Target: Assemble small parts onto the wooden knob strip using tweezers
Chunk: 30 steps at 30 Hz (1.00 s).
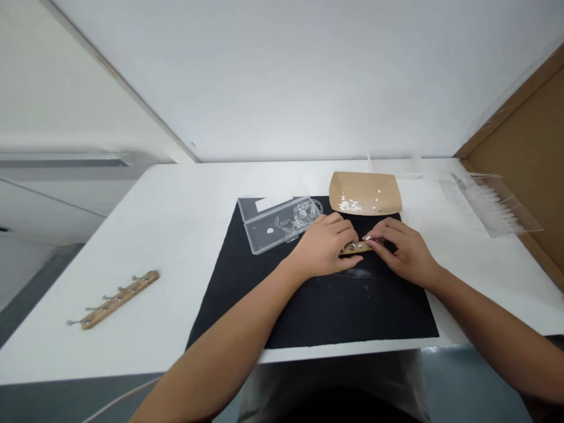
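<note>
My left hand (pixel 325 244) is closed around the left part of a narrow wooden strip (pixel 363 246) with small round metal pieces along it. The strip is over the black mat, and its left part is hidden by my fingers. My right hand (pixel 403 249) pinches a tiny white piece (pixel 368 238) between thumb and fingertips, right at the strip's right part. Beyond my left hand lies an opened clear plastic case (pixel 264 238) holding several clear nail tips (pixel 304 215). Behind my hands is a brown card tray (pixel 383 197) with small white bits (pixel 350 204) on it.
A second wooden strip (pixel 121 299) with metal stems sticking out lies on the white table (pixel 176 223) at left. Clear plastic trays (pixel 493 205) stand at the right by a brown panel (pixel 529 135). The black mat (pixel 308 317) reaches near the table's front edge.
</note>
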Tool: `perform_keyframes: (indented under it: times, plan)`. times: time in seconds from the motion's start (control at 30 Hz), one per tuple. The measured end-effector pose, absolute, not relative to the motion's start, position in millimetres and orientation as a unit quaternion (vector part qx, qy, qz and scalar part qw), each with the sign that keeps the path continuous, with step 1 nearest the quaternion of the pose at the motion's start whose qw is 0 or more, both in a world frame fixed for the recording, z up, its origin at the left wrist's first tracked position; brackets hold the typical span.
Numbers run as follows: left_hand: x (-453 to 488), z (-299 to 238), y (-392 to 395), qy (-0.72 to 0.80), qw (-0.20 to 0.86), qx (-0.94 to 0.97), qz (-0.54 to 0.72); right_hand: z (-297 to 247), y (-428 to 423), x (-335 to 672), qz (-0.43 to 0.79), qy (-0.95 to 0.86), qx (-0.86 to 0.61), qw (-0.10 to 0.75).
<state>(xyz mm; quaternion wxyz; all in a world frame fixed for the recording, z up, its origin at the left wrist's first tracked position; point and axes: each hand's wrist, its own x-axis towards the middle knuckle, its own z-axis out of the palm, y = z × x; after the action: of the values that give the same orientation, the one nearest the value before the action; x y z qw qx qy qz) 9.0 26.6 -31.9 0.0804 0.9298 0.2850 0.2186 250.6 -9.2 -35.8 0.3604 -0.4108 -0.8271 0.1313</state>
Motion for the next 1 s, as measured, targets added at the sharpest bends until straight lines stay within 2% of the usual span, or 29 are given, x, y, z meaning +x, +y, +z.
perform_keyframes:
  times: [0.13,0.37,1.0]
  plan:
    - [10,-34,27,0.296,0.067,0.932,0.197,-40,-7,249,0.122,-0.852,-0.395,0.322]
    - [10,-36,30,0.287,0.115,0.925,0.222,-44,-5,249,0.095,-0.868,-0.401,0.277]
    - [7,-33,32,0.287,0.162,0.913,0.242,-47,-4,250,0.127,-0.856,-0.423,0.270]
